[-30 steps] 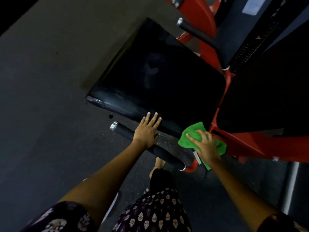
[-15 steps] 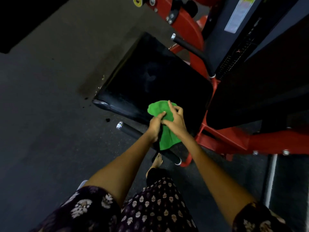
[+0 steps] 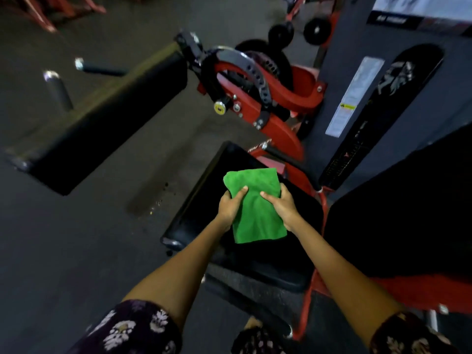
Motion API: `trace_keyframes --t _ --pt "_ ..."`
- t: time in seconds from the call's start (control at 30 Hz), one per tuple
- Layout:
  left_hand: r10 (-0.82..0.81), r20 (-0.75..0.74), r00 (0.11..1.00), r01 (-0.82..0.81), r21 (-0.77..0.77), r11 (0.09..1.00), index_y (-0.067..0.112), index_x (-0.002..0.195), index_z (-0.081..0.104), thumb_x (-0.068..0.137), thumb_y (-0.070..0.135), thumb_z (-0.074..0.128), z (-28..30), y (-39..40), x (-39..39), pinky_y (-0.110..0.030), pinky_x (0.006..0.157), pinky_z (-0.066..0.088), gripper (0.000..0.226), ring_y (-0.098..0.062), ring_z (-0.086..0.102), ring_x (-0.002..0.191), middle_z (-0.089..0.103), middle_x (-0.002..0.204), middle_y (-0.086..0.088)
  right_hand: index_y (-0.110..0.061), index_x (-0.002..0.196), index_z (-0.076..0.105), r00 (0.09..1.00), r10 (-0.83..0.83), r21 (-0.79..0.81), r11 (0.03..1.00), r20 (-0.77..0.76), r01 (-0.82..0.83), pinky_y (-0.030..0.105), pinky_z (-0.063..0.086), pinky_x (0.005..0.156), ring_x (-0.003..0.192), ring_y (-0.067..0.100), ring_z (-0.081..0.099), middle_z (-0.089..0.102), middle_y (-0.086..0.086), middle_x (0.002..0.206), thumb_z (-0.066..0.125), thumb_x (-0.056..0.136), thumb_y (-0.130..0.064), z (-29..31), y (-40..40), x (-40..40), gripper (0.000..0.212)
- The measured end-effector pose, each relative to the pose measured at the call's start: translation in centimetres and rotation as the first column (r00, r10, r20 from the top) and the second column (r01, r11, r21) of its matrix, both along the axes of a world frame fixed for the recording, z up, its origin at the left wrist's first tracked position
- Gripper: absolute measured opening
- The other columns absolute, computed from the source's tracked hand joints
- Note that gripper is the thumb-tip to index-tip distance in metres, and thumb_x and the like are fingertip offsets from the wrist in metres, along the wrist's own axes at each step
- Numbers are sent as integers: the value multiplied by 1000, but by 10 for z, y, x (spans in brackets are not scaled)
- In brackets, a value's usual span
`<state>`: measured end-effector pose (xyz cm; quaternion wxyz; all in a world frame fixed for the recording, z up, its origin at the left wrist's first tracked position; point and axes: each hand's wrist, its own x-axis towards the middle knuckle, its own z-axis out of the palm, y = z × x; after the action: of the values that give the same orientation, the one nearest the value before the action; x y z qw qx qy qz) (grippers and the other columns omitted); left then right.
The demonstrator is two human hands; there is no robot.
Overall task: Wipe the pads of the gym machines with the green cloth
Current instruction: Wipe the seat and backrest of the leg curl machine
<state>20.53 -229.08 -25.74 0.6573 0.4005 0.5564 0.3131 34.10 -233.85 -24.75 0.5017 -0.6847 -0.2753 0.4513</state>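
Both hands hold the green cloth [image 3: 256, 208] above the seat pad [image 3: 204, 200]. The left hand [image 3: 231, 205] grips the cloth's left edge, thumb laid across its face; the right hand [image 3: 281, 205] grips the right edge likewise. The cloth hangs folded between them, its lower edge free over the seat pad. Step in hand, as judged: refolding or straightening the cloth between wipes. The next move calls for pressing it flat to a pad, possibly the long pad [image 3: 107, 116] beyond the seat pad, to its left.
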Motion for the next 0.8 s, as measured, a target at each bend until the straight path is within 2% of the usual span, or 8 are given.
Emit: trace_keyframes --t 0.07,0.17,0.23,0.33,0.47,0.57,0.7,0.8 --pt "-30 -60 998 34 57 998 14 99 60 80 38 72 4 18 1 -39 90 52 33 -22 65 96 67 107 -9 -10 110 53 995 -19 51 999 97 14 18 49 72 90 18 60 63 8 104 68 84 -5 8 17 3 30" --pt "-1 -137 991 28 199 980 12 86 49 82 32 71 27 52 7 -33 78 48 30 -20 58 88 60 91 -4 0 116 52 980 -66 134 990 188 41 3 43 63 91 15 56 60 7 104 65 86 -3 31 51 13 33" --pt "43 -183 982 13 295 955 9 93 44 89 26 64 41 67 12 -31 77 45 26 -22 57 91 58 95 -6 2 115 52 969 -56 147 989 240 21 4 42 64 90 15 56 59 5 101 65 87 -7 43 66 19 32" --pt "25 -246 969 66 354 933 11 98 40 95 28 53 54 89 25 -39 86 47 21 -29 59 100 61 106 -11 -8 107 53 942 -56 134 991 330 11 25 46 76 90 19 59 63 3 99 68 86 -20 55 87 29 28" --pt "-39 -263 964 140 379 915 5 112 43 97 29 48 64 113 48 -40 87 46 28 -32 59 103 62 112 -15 -6 102 53 943 -135 136 986 305 97 23 43 66 84 15 58 62 4 95 67 86 -12 69 101 48 22" --pt "-144 -216 966 225 417 881 0 119 41 98 26 47 70 135 77 -40 89 45 34 -34 57 108 60 117 -20 -14 91 49 943 -216 144 972 252 184 16 47 59 74 14 59 63 6 88 63 85 -2 86 102 68 19" --pt "-347 -215 913 408 506 760 2 108 44 99 22 46 93 148 130 -34 75 40 23 -37 59 99 63 106 -23 -12 91 46 831 -456 160 890 318 427 13 45 57 71 11 58 61 -4 79 63 84 1 110 81 92 22" --pt "-409 -245 879 470 591 656 -1 109 46 99 25 44 109 146 163 -39 72 42 28 -40 61 93 65 102 -26 -10 93 45 722 -582 219 812 375 541 17 46 66 78 13 59 60 -7 81 61 86 2 121 60 102 22"
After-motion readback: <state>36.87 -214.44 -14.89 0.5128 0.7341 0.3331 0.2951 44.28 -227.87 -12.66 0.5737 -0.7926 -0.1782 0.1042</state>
